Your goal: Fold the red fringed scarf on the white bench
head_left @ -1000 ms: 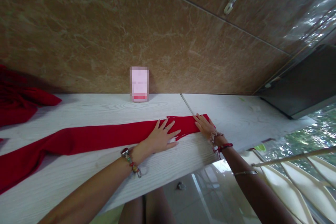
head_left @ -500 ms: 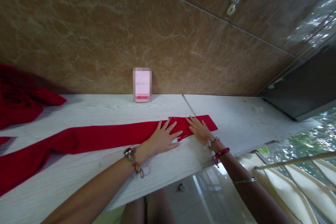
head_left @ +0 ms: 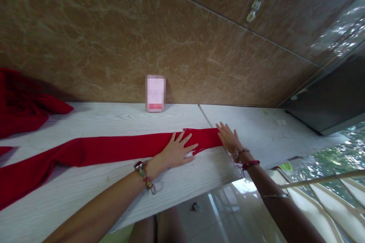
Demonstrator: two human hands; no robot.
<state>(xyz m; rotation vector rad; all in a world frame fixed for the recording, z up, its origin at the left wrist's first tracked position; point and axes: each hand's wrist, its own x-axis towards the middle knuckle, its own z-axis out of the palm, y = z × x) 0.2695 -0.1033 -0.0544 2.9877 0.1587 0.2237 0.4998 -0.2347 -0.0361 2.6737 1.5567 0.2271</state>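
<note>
Red cloth prob. being flattened under L hand & R hand, fingers apart; next, steady L pin needed.

A brown marbled wall stands behind a pale wood-grain counter, above shiny floor tiles.

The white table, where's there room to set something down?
Bare patches lie between the blurred pink item and red strip, and just right of the right hand. It's crowded far left, around the red cloth heap, and where the left hand covers the strip.
</note>
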